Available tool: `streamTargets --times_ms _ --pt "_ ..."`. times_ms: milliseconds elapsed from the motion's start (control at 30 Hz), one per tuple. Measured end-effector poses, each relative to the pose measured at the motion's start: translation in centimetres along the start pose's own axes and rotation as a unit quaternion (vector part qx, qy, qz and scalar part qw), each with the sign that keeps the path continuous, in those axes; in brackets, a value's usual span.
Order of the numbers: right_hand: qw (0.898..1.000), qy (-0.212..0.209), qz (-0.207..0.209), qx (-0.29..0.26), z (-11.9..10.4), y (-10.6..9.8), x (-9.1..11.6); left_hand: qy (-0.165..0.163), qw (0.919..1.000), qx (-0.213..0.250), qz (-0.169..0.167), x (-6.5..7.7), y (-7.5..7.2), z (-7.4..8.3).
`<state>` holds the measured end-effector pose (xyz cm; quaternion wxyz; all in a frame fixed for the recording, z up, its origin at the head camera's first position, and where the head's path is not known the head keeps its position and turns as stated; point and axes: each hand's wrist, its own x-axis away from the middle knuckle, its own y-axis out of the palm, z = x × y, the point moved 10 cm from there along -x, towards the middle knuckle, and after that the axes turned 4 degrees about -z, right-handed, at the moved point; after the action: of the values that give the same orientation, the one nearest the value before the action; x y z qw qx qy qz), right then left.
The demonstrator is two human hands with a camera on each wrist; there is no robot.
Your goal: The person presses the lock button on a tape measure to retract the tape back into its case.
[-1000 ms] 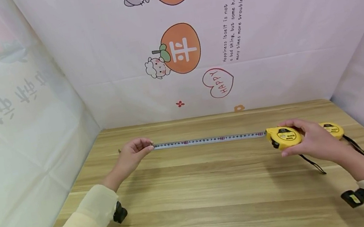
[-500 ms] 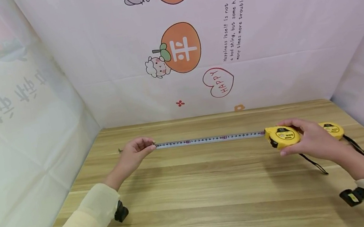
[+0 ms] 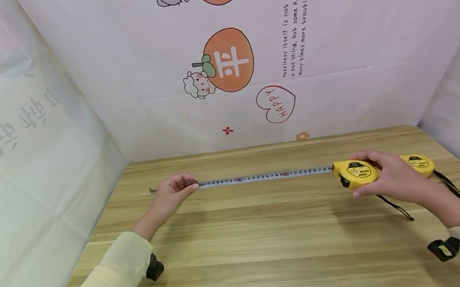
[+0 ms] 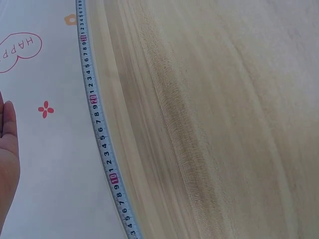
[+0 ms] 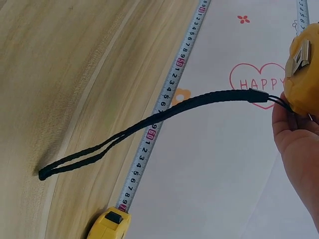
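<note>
My left hand [image 3: 170, 196] pinches the free end of a tape measure's silver blade [image 3: 263, 177], stretched level across the back of the table. At the other end my right hand [image 3: 393, 177] grips the yellow tape measure [image 3: 357, 173], thumb in front and fingers behind. Its black wrist strap [image 5: 209, 99] hangs down in the right wrist view. A second yellow tape measure [image 5: 110, 224] lies on the table behind the right hand. That one's blade [image 5: 149, 134] is pulled out along the table's back edge, and its hook [image 3: 152, 190] shows left of my left hand.
The wooden table [image 3: 248, 252] meets a printed white cloth wall [image 3: 154, 125] at the back. More cloth hangs at the left and right sides. The second tape's black strap [image 3: 459, 191] trails toward the right forearm.
My two hands have come slightly closer together, the left shifting right and the right shifting a little left. The held blade's exposed length is a bit shorter, its 30 mark now inside the case.
</note>
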<state>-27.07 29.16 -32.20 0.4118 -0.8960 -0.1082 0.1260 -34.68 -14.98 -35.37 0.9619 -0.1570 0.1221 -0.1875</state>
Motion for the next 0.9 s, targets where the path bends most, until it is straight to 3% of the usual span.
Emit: streamTargets --times_ms 900 --pt "1.000 -0.015 0.012 0.004 -0.09 0.22 0.05 -0.001 0.9999 0.003 -0.016 -0.39 0.83 0.16"
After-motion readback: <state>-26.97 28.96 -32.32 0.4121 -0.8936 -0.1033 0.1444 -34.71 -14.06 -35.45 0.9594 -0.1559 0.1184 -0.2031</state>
